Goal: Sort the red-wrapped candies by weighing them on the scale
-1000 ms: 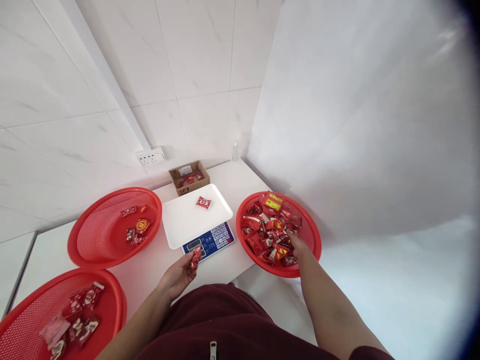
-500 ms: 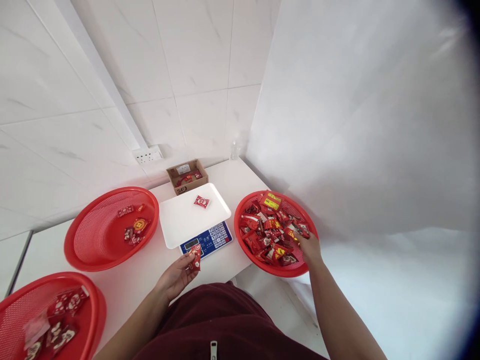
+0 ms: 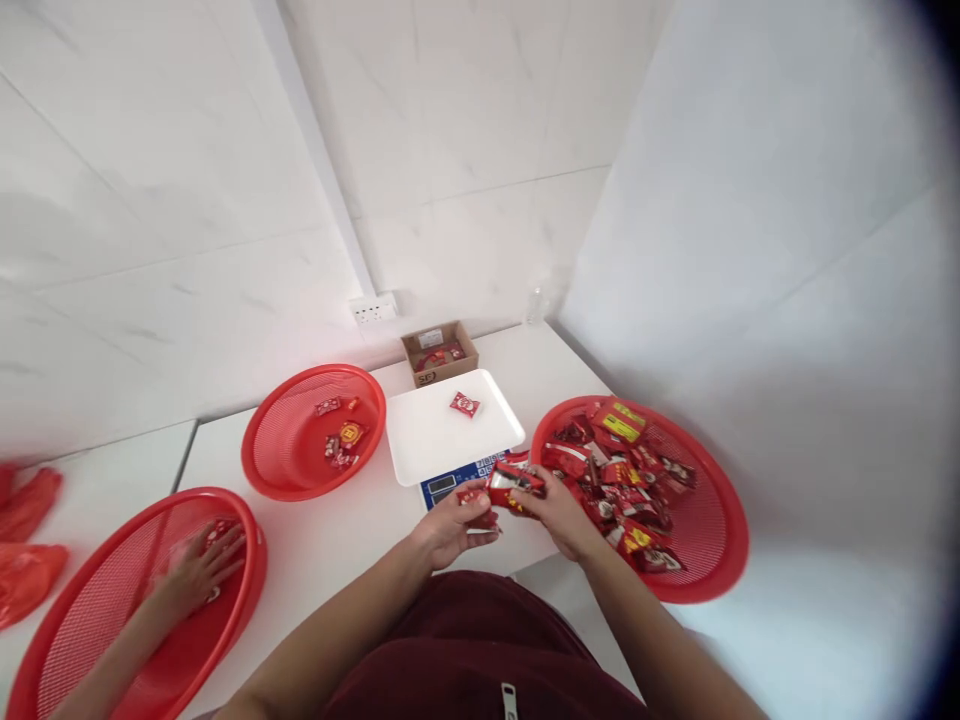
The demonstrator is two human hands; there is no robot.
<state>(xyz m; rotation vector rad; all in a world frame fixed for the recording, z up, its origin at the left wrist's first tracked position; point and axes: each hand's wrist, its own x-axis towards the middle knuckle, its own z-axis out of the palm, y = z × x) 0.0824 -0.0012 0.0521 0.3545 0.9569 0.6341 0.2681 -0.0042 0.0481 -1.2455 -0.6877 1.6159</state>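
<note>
In front of my body, my left hand is closed on a small red snack packet. Close beside it, my right hand pinches another red snack packet with a white patch; both hands are just over the near edge of the scale. The scale has a blue keypad, partly hidden by my hands, and a white tray. One red packet lies on that tray. To the right, a red mesh basket holds a heap of similar packets.
A second red basket with several packets stands left of the scale. Another person's hand reaches into a third basket. Behind the scale are a cardboard box and a clear bottle. Red plastic bags lie far left.
My right hand has come out of the right basket with a packet and moved left beside my left hand. The view has shifted left. Another person's hand has entered the lower-left basket.
</note>
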